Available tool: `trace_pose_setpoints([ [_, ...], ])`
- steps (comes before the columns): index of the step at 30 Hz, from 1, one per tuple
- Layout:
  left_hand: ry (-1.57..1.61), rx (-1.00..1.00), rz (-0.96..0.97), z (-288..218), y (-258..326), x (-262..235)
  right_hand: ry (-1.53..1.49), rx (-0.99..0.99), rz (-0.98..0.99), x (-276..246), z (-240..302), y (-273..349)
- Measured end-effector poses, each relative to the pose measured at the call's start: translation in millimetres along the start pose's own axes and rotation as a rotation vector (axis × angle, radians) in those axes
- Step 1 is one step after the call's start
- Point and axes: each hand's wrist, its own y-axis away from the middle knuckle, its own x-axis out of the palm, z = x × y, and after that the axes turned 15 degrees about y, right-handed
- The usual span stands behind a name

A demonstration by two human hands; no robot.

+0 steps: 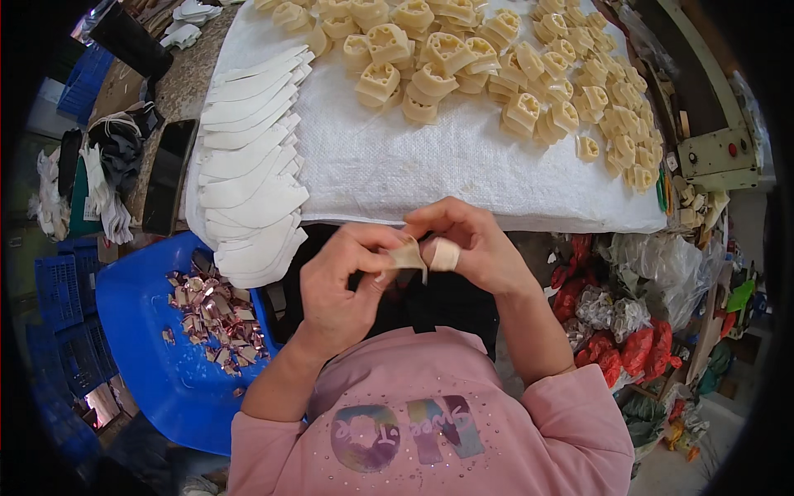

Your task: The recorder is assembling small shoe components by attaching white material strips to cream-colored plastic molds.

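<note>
In front of my chest, above my lap, my left hand [346,277] pinches a small cream-coloured piece [407,255] between thumb and fingers. A thin flap hangs from its right end; its exact kind does not show. My right hand [484,248] is close beside it, fingers curled toward the thumb, which has a beige wrap [445,255] around it. Whether the right fingers also grip the piece is hard to see. Beyond my hands, overlapping white curved strips [252,165] lie in a row on the white woven cloth [372,178], their near end hanging over the edge.
Many cream moulded hollow blocks [447,51] are heaped at the back and right of the cloth. A blue plastic seat or tub [145,331] at left holds shiny pinkish pieces [217,314]. A dark phone [170,169] lies far left. Red and clear plastic bags [637,351] crowd the right.
</note>
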Motion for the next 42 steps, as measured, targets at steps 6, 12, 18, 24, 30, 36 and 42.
trace_pose_setpoints([
  [6, -0.247, 0.108, 0.139, -8, -4, 0, -0.055, 0.004, 0.08, 1, 0, -8],
  [12, -0.216, 0.078, 0.01, 2, -5, 2, 0.101, 0.07, -0.07, 11, -6, -12],
  [18, 0.192, -0.118, -0.329, -3, -6, 15, 0.204, -0.166, -0.22, 14, -9, -12],
  [24, 0.233, -0.167, -0.323, 4, -6, 15, 0.464, -0.442, -0.198, 11, -11, -12],
  [30, 0.252, -0.162, -0.343, 3, -8, 17, 0.421, -0.372, -0.279, 19, -8, -14],
  [36, 0.155, -0.182, -0.23, -3, -8, 20, 0.638, -0.478, -0.347, 19, 1, -11],
  [42, -0.242, -0.057, -0.132, -9, -10, 12, 0.528, -0.526, -0.341, 12, -4, -6],
])
